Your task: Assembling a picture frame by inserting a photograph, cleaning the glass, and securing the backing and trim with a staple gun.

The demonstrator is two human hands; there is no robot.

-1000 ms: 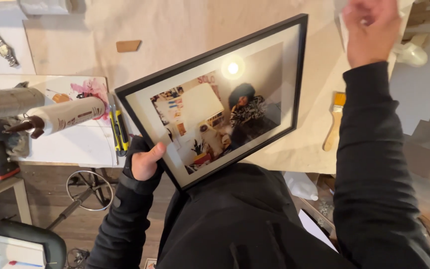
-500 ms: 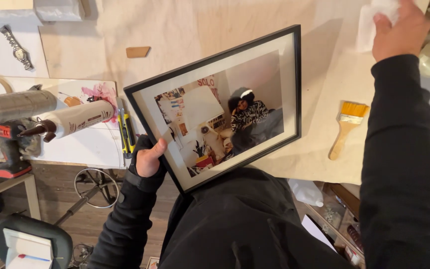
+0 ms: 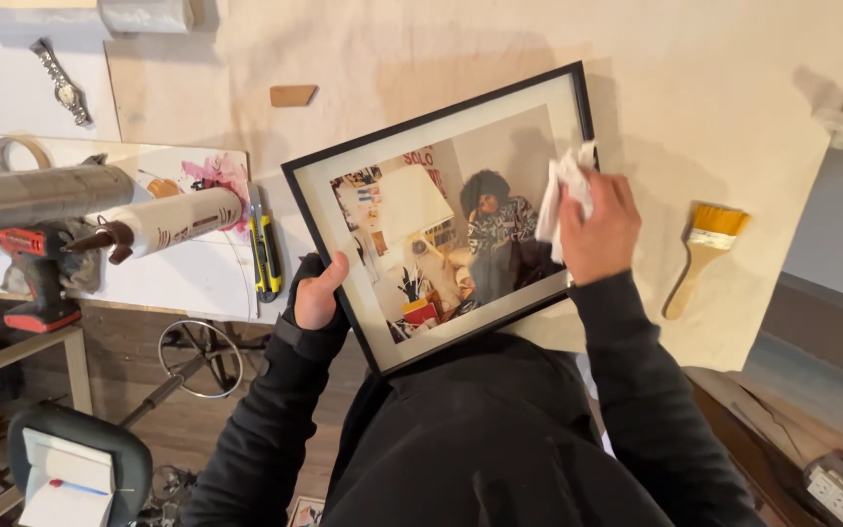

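A black picture frame (image 3: 336,164) with a white mat and a colour photograph under glass tilts against my body, above the edge of a plywood table (image 3: 714,88). My left hand (image 3: 319,293) grips its lower left edge, thumb on the front. My right hand (image 3: 597,229) holds a crumpled white cloth (image 3: 563,190) and presses it on the glass near the frame's right side.
A paintbrush with yellow bristles (image 3: 700,254) lies on the table to the right. On the left stand a caulking gun with a white tube (image 3: 163,220), a red cordless drill (image 3: 36,283), a yellow utility knife (image 3: 265,254), a wristwatch (image 3: 62,83) and a small wood piece (image 3: 293,95).
My right hand came down from the far right of the table with the white cloth and now rests on the glass. The frame stayed in my left hand.
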